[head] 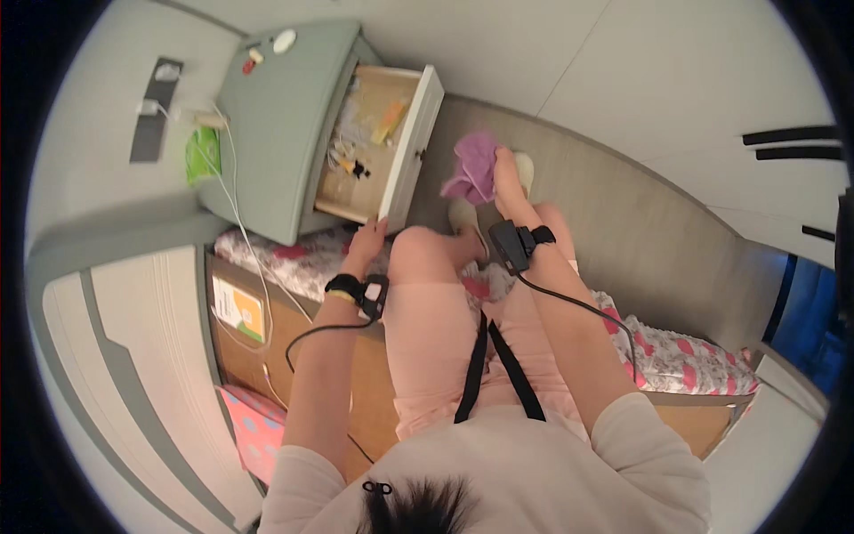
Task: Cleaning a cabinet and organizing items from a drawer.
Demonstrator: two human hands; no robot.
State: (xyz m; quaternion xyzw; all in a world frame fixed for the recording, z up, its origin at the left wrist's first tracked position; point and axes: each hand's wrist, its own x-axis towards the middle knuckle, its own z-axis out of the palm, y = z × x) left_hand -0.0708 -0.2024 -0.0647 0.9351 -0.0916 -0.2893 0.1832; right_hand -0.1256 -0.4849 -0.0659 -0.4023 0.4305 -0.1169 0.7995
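Note:
My right hand (508, 180) holds a crumpled purple cloth (472, 168) above the floor, beside my knees. My left hand (368, 241) is at the near end of the white front (415, 143) of a pulled-out drawer, its fingers against the edge; whether they grip it is hard to tell. Inside the wooden drawer (373, 187) lie a yellow-orange packet (390, 123), clear plastic packaging, a white cable and a small black item (361, 169). The drawer belongs to a grey-green nightstand (287, 127).
A white round item (285, 41) and small red and cream items lie on the nightstand. White cables hang from a wall socket strip (157, 110) past a green packet (202, 155). White cabinets with black handles (790, 139) stand right, beyond the grey floor (600, 180). Flowered bedding (687, 354) lies beneath me.

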